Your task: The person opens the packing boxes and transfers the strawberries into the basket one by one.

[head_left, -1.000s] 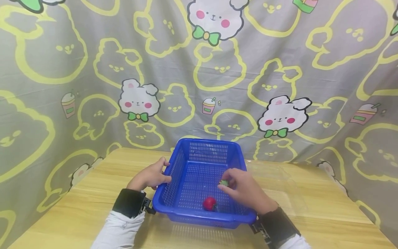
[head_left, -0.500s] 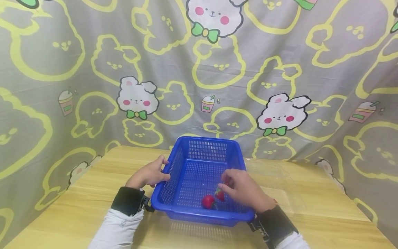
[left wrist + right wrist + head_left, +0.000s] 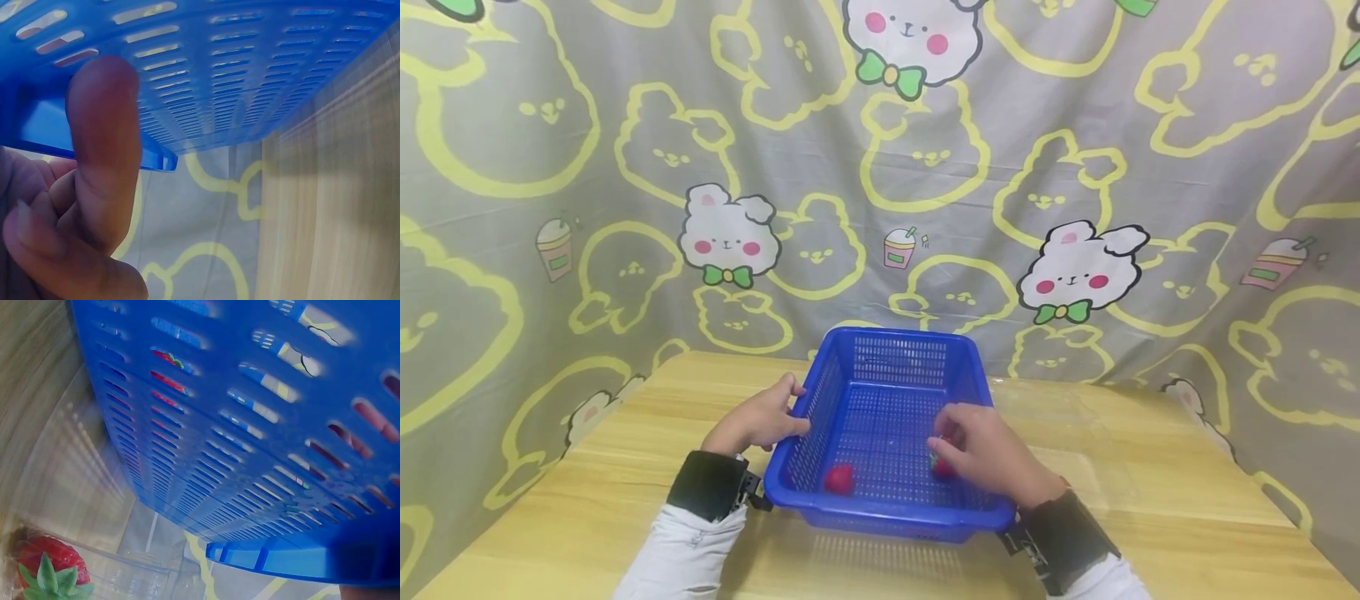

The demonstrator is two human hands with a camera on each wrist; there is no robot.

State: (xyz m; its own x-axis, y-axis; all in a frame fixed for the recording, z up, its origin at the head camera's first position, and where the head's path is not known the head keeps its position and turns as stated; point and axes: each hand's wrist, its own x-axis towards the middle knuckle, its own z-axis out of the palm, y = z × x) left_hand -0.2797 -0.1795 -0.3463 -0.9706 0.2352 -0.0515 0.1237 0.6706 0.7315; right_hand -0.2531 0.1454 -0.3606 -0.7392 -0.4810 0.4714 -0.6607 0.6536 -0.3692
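Note:
A blue slotted plastic basket (image 3: 891,433) stands on the table in front of me. At its left side my left hand (image 3: 756,421) grips the rim; in the left wrist view a finger (image 3: 106,125) presses the outer wall. My right hand (image 3: 988,446) reaches inside over the right part, thumb and fingers curled. Right under them is a strawberry (image 3: 943,469) with green leaves, partly hidden; red also shows between thumb and fingers. Another strawberry (image 3: 839,478) lies on the basket floor at the near left.
A clear plastic container (image 3: 1067,450) lies right of the basket, partly behind my right arm. In the right wrist view a leafy strawberry (image 3: 55,569) sits outside the basket, overlapping that clear plastic. The wooden table (image 3: 625,467) meets a printed curtain (image 3: 820,183) behind.
The first strawberry has rolled left along the basket's near side. A second strawberry has appeared under my right fingers, then shifted slightly right. My left hand keeps its place.

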